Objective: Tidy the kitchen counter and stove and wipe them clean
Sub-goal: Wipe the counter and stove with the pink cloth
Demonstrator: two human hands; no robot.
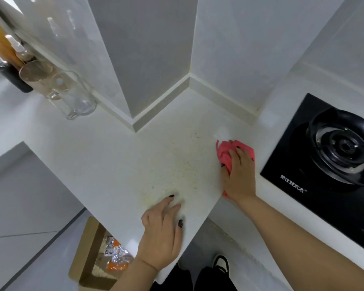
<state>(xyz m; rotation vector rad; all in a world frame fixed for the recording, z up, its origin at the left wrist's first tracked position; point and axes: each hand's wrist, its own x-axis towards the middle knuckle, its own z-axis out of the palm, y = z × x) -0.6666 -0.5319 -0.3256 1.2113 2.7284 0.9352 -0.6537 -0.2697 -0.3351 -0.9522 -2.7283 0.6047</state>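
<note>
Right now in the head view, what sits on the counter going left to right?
Dark bottle → clear glass jug → left hand → pink cloth under the right hand → black gas stove.

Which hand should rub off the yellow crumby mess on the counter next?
The right hand. It already presses the pink cloth flat on the counter, just beside the yellowish stain. The left hand rests bare on the counter's near edge, holding nothing.

Two hands (left hand (160, 234), right hand (239, 173)), one pink cloth (225, 153), one gas burner (343, 147) at right, one cardboard box (88, 255) at the bottom, one glass jug (78, 97) upper left.
</note>
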